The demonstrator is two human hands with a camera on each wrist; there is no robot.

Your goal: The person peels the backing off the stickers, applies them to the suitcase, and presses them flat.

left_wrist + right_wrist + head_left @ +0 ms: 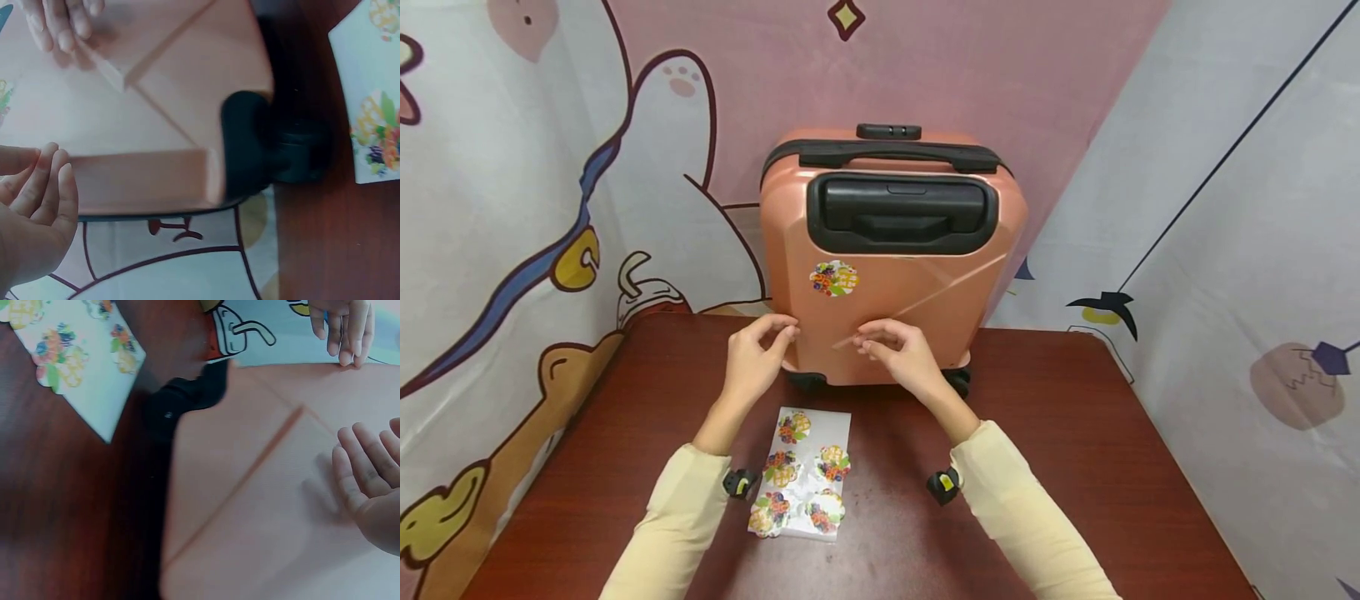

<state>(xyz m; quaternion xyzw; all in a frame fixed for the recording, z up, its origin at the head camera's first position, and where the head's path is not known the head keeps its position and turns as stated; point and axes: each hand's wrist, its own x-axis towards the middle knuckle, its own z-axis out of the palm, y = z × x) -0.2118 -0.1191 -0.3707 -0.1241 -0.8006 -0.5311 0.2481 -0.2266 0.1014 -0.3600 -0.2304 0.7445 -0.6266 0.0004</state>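
A salmon-pink hard-shell suitcase stands upright on the table, with a round fruit sticker on its front. My left hand is at the suitcase's lower left edge, thumb and fingertips bent close together, and no object shows between them. In front of the lower middle of the shell is my right hand, fingers loosely bent and nothing seen in them. Raised creases run across the shell near its fingertips. On the table below lies a white sheet bearing several fruit stickers.
The dark reddish-brown table reaches out on both sides of the suitcase. A black recessed handle and black wheels belong to the suitcase. Cartoon-printed cloth hangs behind and at both sides.
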